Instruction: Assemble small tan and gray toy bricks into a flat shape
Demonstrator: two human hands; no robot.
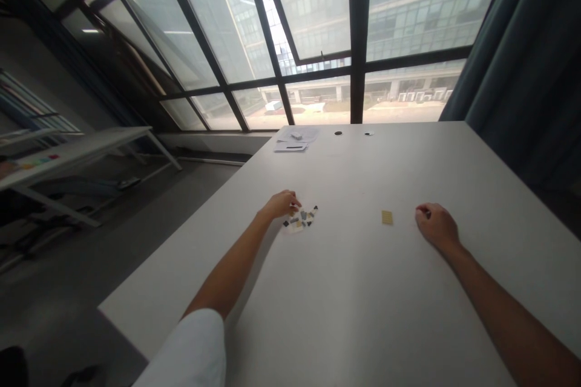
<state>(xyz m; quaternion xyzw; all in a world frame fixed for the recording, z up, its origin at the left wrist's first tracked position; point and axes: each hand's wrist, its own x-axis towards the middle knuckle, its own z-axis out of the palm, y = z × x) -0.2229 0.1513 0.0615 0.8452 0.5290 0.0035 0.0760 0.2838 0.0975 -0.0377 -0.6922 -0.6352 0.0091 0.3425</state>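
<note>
A loose pile of small building-block pieces [298, 224], in grey, black, white and tan, lies on the white table left of the middle. My left hand [280, 204] is at the pile's far left edge, its fingers bent down and a little apart over the pieces. To the right lies a small square tan studded plate [387, 217], flat on the table. Just right of that plate my right hand [436, 224] rests with its fingers curled in. Whatever those fingers hold, if anything, is too small to make out.
Papers [295, 138] with a small white object on them lie at the table's far left corner. Two round cable holes [338, 133] sit near the far edge. Beyond are windows, a dark curtain [512, 72] at right, and another table [86, 145] at left.
</note>
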